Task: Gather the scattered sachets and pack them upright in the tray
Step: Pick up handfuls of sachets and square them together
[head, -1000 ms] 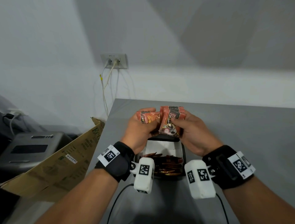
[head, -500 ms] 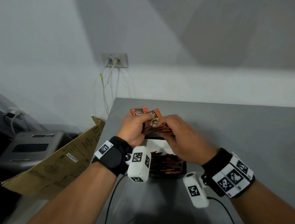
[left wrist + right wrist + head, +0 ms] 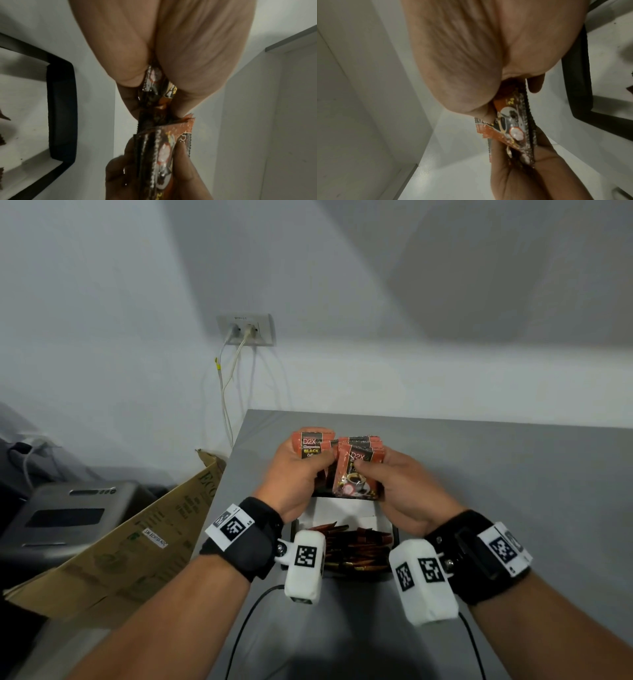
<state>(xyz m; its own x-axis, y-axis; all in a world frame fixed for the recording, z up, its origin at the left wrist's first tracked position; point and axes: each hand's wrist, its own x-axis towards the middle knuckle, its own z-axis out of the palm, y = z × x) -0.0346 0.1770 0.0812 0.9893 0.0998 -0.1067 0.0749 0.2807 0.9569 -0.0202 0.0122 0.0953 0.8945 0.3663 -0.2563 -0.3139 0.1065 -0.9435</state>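
Note:
Both hands hold orange-and-black coffee sachets upright above the far end of a black-rimmed tray. My left hand grips a small bunch of sachets, label facing me. My right hand grips a thicker stack of sachets with the thumb on its front. The two bunches touch side by side. Several sachets stand packed in the near half of the tray; its far half shows a white floor. The left wrist view shows the left hand's sachets pinched edge-on, and the right wrist view shows the stack likewise.
The grey table runs to the right and ends at a white wall. An open cardboard box leans off the table's left edge, with a grey appliance beyond it. A wall socket with cables sits above. A black cable trails near me.
Half a second ago my right hand reached flat over the sachets at the left hand. Now it has drawn back right, holding a stack upright again, and both bunches have lifted slightly.

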